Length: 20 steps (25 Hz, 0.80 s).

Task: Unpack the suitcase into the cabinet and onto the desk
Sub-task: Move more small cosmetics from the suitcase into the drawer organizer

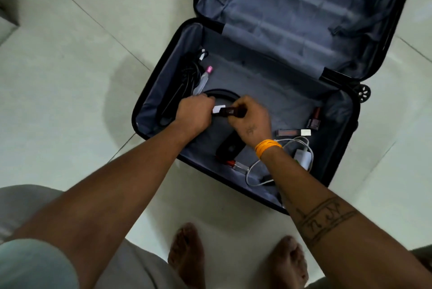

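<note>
From the head view, the black hard-shell suitcase with grey fabric lining (163, 64) lies open flat on the pale tiled floor (81, 54), its far half bare and its near half holding the small things left to unpack.

Both hands meet over the middle of that near half. The right hand (250, 120) has its fingers curled round a small dark reddish tube with a white end (228, 110); the tube's long axis runs left to right, white end pointing at the left hand (195, 113). That hand's fingers are curled too, right at the white end, though motion blur hides whether they pinch it or a black curved band (222, 92) just behind.

Everything else lies to either side of the hands:
- A bundle of black cable (184, 78) and a clear bottle with a pink cap (204, 79) sit left, nearer the left hand.
- A dark red nail polish bottle (314, 120), a brown tube with a white cap (293, 132) and a white charger with its cord (302, 157) sit right, nearer the right hand.
- A black oblong device (230, 148) lies beneath the right wrist.

Neither cabinet nor desk is in view.
</note>
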Each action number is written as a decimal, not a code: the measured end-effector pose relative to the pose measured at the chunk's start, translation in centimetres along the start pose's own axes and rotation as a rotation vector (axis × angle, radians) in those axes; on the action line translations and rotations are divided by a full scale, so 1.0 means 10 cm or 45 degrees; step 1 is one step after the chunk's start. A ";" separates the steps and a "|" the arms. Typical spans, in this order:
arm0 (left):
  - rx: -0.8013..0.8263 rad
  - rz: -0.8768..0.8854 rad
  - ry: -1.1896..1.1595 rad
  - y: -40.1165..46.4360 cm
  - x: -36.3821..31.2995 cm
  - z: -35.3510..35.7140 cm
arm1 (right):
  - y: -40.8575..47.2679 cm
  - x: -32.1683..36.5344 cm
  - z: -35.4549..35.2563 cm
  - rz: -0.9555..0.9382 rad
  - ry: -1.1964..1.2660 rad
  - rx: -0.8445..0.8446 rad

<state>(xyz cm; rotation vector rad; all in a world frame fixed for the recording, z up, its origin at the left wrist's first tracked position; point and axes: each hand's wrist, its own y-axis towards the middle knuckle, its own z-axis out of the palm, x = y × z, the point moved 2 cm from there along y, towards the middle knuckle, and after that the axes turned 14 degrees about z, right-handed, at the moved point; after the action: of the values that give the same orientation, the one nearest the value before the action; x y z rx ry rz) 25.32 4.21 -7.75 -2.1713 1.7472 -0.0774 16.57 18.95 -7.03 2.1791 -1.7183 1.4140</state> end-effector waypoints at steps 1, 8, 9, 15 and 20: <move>-0.067 -0.032 -0.085 0.01 -0.01 0.00 | -0.01 0.00 -0.07 0.126 0.223 0.045; -0.453 -0.299 -1.136 0.03 -0.25 -0.21 | -0.10 0.06 -0.59 0.449 0.929 0.078; -0.445 -0.325 -1.284 0.06 -0.32 -0.24 | -0.14 0.03 -0.66 0.486 1.028 0.100; -0.502 -0.398 -2.134 0.17 -0.83 -0.47 | -0.20 -0.30 -1.11 0.603 1.197 -0.007; -0.492 -0.472 -2.576 0.51 -1.09 -0.30 | -0.26 -1.00 -1.24 0.707 1.037 -0.362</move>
<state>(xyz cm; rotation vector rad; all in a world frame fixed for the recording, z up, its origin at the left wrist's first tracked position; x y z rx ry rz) 17.21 13.07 -4.60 -1.2928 0.1186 1.7083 11.09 34.00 -4.98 0.7939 -2.0196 1.6670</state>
